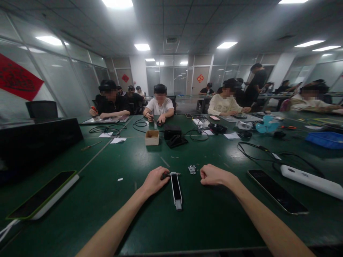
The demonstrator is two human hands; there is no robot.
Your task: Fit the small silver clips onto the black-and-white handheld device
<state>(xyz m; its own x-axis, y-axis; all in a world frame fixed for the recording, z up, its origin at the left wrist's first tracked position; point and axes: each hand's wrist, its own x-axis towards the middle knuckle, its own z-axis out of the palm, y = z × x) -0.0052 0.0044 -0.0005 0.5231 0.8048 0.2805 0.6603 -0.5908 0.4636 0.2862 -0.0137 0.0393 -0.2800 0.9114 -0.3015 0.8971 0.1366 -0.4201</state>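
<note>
My left hand [155,180] rests on the green table [112,200], fingers curled round a small dark tool whose tip touches the far end of a slim black-and-white device [176,190] lying lengthwise between my hands. My right hand [211,175] is a closed fist on the table to the right of the device; whatever it holds is hidden. A small metal part [192,169] and tiny screws lie just beyond, between the two hands.
A phone [277,191] and a white power strip [311,181] with black cables lie to the right. A tablet in a green case [43,194] lies at left. A cardboard box [152,137] and black gear sit farther out. Several people work at the far side.
</note>
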